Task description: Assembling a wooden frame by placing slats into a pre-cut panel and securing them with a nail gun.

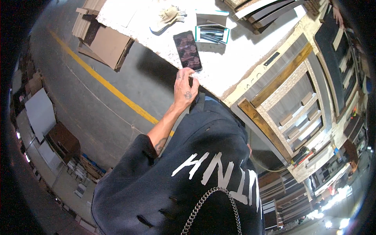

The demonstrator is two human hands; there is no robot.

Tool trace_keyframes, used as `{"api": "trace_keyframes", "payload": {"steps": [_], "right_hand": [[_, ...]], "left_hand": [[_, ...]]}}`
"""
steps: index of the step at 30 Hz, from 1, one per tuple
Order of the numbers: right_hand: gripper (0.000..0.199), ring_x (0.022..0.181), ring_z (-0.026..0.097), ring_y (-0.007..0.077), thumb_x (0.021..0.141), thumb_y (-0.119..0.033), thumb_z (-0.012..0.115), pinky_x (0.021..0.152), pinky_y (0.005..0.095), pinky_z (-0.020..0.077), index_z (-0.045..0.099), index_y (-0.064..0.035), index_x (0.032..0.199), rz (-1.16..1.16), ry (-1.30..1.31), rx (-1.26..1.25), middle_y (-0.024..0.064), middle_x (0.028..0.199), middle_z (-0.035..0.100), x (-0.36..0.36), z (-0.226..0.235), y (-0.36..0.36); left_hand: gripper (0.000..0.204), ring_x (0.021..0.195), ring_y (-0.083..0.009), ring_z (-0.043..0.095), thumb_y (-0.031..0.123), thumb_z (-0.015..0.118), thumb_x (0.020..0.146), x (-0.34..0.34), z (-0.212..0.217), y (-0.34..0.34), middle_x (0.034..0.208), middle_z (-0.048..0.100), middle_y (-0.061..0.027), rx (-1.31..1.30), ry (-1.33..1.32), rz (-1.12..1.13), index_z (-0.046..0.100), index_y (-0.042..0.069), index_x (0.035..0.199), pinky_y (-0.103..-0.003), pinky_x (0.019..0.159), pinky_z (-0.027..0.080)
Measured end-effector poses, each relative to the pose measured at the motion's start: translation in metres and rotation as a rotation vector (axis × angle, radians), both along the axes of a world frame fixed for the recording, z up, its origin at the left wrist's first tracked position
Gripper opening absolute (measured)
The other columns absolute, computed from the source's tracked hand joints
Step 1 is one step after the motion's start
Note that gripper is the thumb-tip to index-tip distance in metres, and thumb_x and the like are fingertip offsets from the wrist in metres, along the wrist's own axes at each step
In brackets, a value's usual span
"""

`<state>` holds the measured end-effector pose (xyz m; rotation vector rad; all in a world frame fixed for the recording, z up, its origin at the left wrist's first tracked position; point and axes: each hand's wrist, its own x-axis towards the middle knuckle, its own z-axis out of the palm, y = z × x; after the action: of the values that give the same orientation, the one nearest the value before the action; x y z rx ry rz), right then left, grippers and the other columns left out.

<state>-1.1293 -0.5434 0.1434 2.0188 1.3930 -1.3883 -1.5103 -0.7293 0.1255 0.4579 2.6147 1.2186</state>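
Note:
My left hand [185, 88] is at the edge of the white-topped table [219, 74], its fingers curled toward the thumb. Just beyond the fingertips lies a dark smartphone [188, 51], screen up, its near end almost at the hand. Whatever the fingers pinch, if anything, is too small to make out. Of my right hand [249, 149] only a sliver of skin shows beside the dark shirt; its fingers are hidden. Farther back on the table are a pale work glove [169, 17] and an open small box [212, 35] with dark, thin pieces inside.
At right stands a wooden frame panel [280, 92] with small blocks on it. Stacked boards [266, 11] lie at the far right of the table. Cardboard sheets [107, 45] lean left of it. Another person's hand [337, 16] shows at upper right. A yellow line [105, 84] crosses the floor.

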Motion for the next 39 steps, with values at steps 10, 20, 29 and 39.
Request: {"api": "trace_keyframes", "payload": {"steps": [10,20,29,39], "right_hand": [[0.033,0.078,0.061,0.0187,0.092,-0.024,0.058,0.073,0.0332,0.0474,0.067,0.0062,0.1,-0.005,0.078,-0.022,0.0087,0.09,0.069,0.02,-0.001,0.014],[0.032,0.078,0.061,0.0186,0.092,-0.023,0.058,0.073,0.033,0.0474,0.067,0.006,0.1,0.024,0.13,-0.023,0.0085,0.09,0.069,0.013,0.0,0.025],[0.032,0.078,0.061,0.0185,0.092,-0.023,0.058,0.073,0.0328,0.0474,0.068,0.0058,0.1,0.022,0.126,-0.024,0.0083,0.09,0.069,0.007,-0.002,0.028],[0.031,0.078,0.061,0.0184,0.092,-0.023,0.058,0.073,0.0326,0.0474,0.068,0.0055,0.099,-0.055,0.133,-0.04,0.0081,0.09,0.069,-0.005,-0.023,0.008]], "left_hand": [[0.034,0.127,-0.0418,0.036,0.023,0.059,0.092,-0.003,-0.016,-0.003,0.138,0.038,-0.0248,-0.284,0.275,-0.016,0.056,0.003,0.119,-0.058,0.106,0.026],[0.068,0.14,-0.0488,0.019,0.048,0.048,0.099,-0.044,-0.028,-0.005,0.149,0.02,-0.0352,-0.469,0.209,0.056,0.034,0.0,0.145,-0.061,0.113,0.016],[0.062,0.141,-0.0484,0.018,0.047,0.047,0.1,-0.052,-0.029,-0.008,0.151,0.017,-0.0336,-0.457,0.2,0.034,0.034,0.01,0.147,-0.065,0.111,0.015],[0.058,0.142,-0.0474,0.015,0.046,0.05,0.099,-0.062,-0.029,0.007,0.154,0.014,-0.0283,-0.598,0.26,-0.158,0.035,0.019,0.148,-0.065,0.112,0.013]]}}
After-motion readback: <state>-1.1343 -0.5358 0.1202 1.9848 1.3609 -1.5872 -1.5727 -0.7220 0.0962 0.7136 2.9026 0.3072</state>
